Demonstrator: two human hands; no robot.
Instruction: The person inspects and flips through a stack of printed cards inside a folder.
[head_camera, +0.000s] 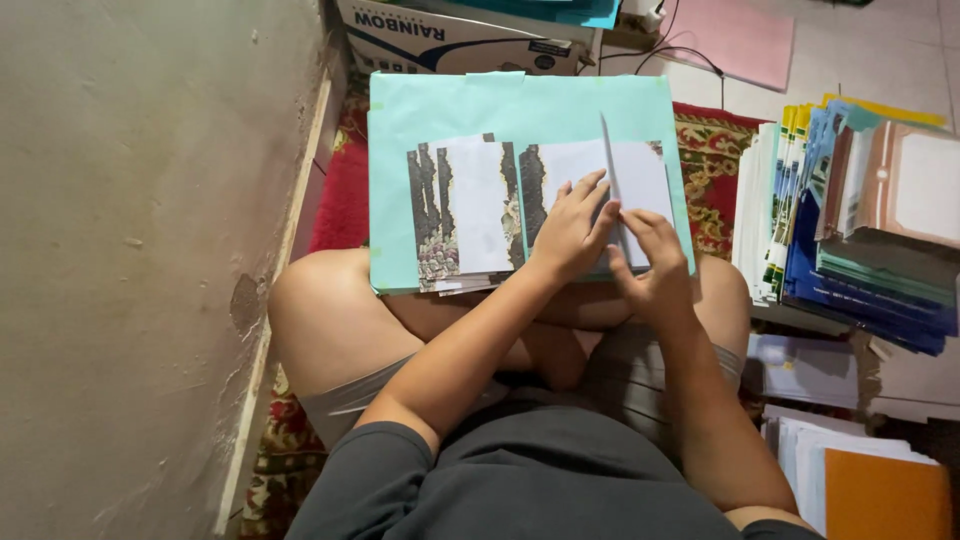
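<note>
A light-green folder (450, 105) rests across my crossed legs. On it lie two piles of white cards with dark patterned edges: one pile (465, 215) at the left, another (640, 175) at the right. My left hand (572, 228) presses flat on the right pile. My right hand (652, 255) pinches the lower edge of a white card (611, 165) standing on edge, mid-fold, between the two hands.
A plastered wall (130, 250) runs along the left. A cardboard box (450, 40) sits behind the folder. Stacks of coloured folders and papers (850, 220) stand at the right, an orange folder (885, 495) at bottom right. A red patterned rug (715, 150) lies underneath.
</note>
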